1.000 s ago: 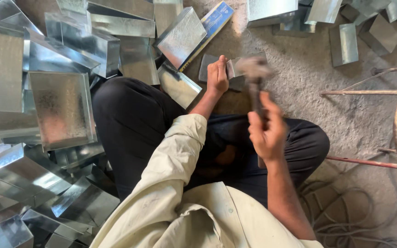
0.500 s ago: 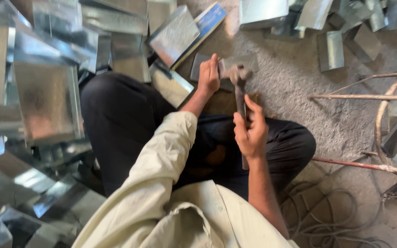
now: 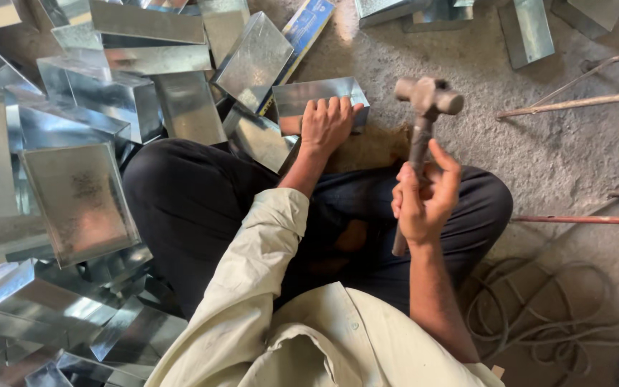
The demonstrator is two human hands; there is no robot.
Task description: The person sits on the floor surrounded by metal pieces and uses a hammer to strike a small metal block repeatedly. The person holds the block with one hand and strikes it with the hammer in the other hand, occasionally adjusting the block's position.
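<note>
While the hammer was gripped mid-handle by the right hand and held raised, a folded sheet-metal piece was pinned flat on the floor by the spread left hand, probably so it wouldn't shift. Shiny metal boxes were heaped at the left.

rusty hammer raised upright beside folded shiny sheet-metal piece
</note>
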